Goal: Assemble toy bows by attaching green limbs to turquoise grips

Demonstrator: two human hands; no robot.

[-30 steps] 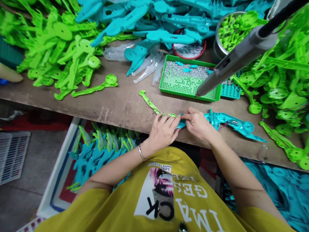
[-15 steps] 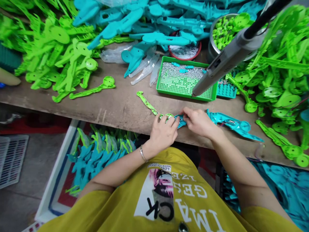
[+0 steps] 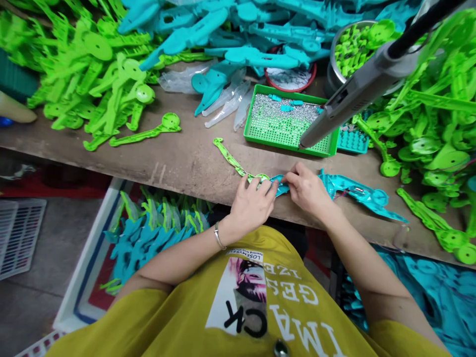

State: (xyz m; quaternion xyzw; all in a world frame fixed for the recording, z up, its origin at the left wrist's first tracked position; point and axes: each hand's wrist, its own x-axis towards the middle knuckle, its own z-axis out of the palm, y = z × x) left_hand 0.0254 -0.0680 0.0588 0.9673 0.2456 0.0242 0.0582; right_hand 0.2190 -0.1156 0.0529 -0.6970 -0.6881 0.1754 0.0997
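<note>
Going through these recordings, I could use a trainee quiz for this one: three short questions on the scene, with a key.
1. Which wrist wears the bracelet? A) right B) left C) both
2. True or false: the green tray holds small silver pieces.
3. Fill in the colour: the right hand touches a ____ part lying on the table.

Key: 1 B; 2 true; 3 blue.
</note>
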